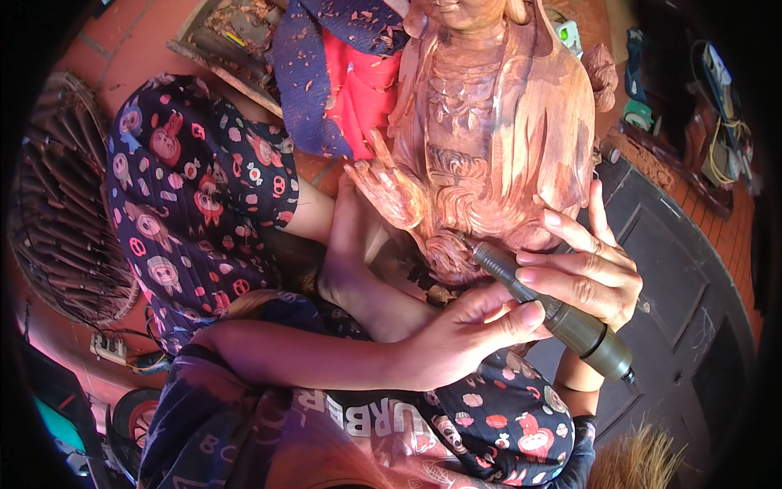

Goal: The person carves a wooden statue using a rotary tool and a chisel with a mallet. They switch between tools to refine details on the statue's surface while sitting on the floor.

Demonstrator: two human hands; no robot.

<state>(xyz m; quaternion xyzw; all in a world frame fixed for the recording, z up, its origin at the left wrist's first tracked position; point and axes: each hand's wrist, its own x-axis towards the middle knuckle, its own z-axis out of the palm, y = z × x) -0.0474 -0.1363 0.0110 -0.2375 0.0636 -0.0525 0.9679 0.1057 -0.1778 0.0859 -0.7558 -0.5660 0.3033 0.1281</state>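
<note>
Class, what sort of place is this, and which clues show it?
Probably a woodcarving workshop: a carved wooden statue, a handheld rotary tool, and wood chips scattered on blue cloth.

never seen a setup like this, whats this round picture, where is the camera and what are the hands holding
There is no machine arm here, just a person's bare hands. The one picture comes from a fisheye camera on their head looking down, so straight edges bend.

The right hand curls its fingers over a dark green pen-shaped tool. The left hand has its thumb against it; its other fingers are mostly hidden. The tool's thin end is at the lower carving of a wooden statue; actual contact is hard to tell.

On the reddish tiled floor is a tray of shavings. Nearby lies a blue and red cloth with wood chips.
</note>
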